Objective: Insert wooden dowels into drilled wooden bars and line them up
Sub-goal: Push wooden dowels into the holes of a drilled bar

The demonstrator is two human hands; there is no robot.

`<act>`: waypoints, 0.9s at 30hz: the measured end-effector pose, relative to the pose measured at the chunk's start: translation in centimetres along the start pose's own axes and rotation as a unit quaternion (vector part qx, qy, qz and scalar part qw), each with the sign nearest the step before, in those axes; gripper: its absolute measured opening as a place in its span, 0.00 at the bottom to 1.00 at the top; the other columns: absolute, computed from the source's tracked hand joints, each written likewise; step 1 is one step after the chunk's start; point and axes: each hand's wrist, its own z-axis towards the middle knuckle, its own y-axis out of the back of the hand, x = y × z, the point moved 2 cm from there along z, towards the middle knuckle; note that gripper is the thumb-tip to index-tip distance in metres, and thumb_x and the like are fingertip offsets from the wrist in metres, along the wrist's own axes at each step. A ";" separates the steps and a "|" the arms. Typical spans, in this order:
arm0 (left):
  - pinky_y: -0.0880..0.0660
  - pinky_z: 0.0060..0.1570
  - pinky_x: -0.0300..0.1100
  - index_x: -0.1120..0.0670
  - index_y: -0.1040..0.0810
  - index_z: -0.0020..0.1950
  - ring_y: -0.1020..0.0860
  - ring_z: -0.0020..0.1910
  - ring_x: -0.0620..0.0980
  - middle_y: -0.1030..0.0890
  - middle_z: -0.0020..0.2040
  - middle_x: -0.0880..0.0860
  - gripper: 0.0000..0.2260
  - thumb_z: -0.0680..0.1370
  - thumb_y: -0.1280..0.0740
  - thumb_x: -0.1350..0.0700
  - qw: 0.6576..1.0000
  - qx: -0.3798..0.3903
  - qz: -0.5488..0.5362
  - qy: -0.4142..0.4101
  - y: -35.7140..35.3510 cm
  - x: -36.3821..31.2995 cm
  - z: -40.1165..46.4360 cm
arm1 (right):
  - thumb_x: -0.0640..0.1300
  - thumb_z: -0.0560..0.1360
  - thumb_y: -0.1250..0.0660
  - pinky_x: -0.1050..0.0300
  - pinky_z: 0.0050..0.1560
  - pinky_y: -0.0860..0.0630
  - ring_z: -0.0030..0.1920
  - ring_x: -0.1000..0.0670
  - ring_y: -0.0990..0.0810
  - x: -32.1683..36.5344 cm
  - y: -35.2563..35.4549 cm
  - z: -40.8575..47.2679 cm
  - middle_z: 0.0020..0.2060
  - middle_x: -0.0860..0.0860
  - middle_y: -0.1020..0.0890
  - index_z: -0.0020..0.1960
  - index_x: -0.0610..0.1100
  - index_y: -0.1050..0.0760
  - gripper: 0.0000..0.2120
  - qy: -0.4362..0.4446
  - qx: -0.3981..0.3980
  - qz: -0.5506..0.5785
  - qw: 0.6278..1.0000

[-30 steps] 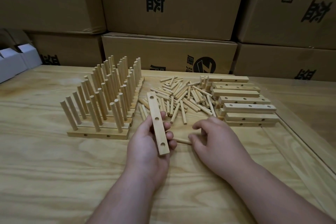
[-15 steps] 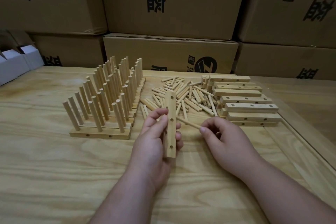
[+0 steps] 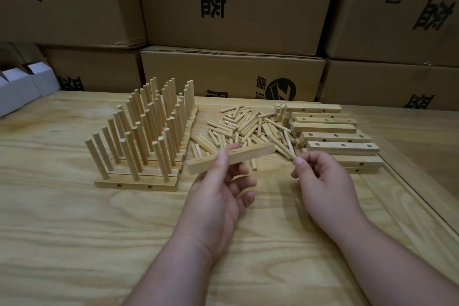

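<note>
Head view. We take the heap of loose dowels (image 3: 248,129) on the wooden table (image 3: 74,231) as our landmark.

Just in front of the heap, lifted off the table, we see a drilled bar (image 3: 233,158) lying nearly level, its right end a little higher. The left hand (image 3: 218,189) pinches it between thumb and fingers near its middle; the lower fingers hang loosely curled beneath it.

To the right of the bar and at the near right edge of the heap, the right hand (image 3: 320,176) pinches a single dowel (image 3: 283,148) at its near end between thumb and forefinger. The dowel slants up and away, toward the bar's right end; we cannot tell whether it touches the bar.

Left of the heap stand the finished bars (image 3: 139,179), set side by side in a row with their dowels upright.

Right of the heap lies a stack of undrilled-side and drilled bars (image 3: 337,138), holes showing on several.

Behind the heap, cardboard boxes (image 3: 233,74) with black print are stacked as a wall. Far left of it, white boxes (image 3: 17,89) at the table edge.
</note>
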 end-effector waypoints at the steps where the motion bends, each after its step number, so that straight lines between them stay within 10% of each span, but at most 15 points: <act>1: 0.25 0.36 0.42 0.52 0.15 0.51 0.21 0.34 0.47 0.20 0.39 0.52 0.20 0.72 0.34 0.39 1.000 -0.026 0.016 -0.002 0.2 0.1 0.1 | 0.46 0.80 0.35 0.59 0.39 0.28 0.37 0.59 0.20 0.1 0.1 0.0 0.38 0.61 0.17 0.46 0.52 0.23 0.05 -0.003 -0.004 0.013 1.000; 3: 0.27 0.38 0.45 0.52 0.17 0.41 0.22 0.33 0.47 0.22 0.36 0.51 0.18 0.73 0.35 0.38 0.998 -0.052 0.027 -0.004 0.3 0.2 0.3 | 0.46 0.81 0.35 0.59 0.39 0.26 0.36 0.58 0.20 0.4 0.2 -0.2 0.38 0.59 0.17 0.46 0.52 0.23 0.05 -0.003 -0.006 0.040 0.999; 7: 0.32 0.27 0.41 0.53 0.22 0.54 0.28 0.27 0.50 0.28 0.31 0.52 0.08 0.82 0.38 0.52 0.999 -0.051 0.012 0.014 0.3 0.4 0.2 | 0.44 0.79 0.32 0.62 0.39 0.23 0.39 0.55 0.19 1.6 0.5 -0.5 0.39 0.57 0.17 0.48 0.52 0.21 0.04 0.028 0.034 0.058 0.997; 27: 0.33 0.26 0.40 0.60 0.28 0.57 0.32 0.24 0.52 0.24 0.34 0.58 0.18 0.86 0.47 0.46 0.995 -0.003 0.100 0.006 0.3 0.3 -0.1 | 0.44 0.76 0.28 0.66 0.34 0.25 0.38 0.55 0.20 8.2 2.0 -1.5 0.39 0.59 0.18 0.49 0.56 0.18 0.06 0.198 0.091 -0.009 0.976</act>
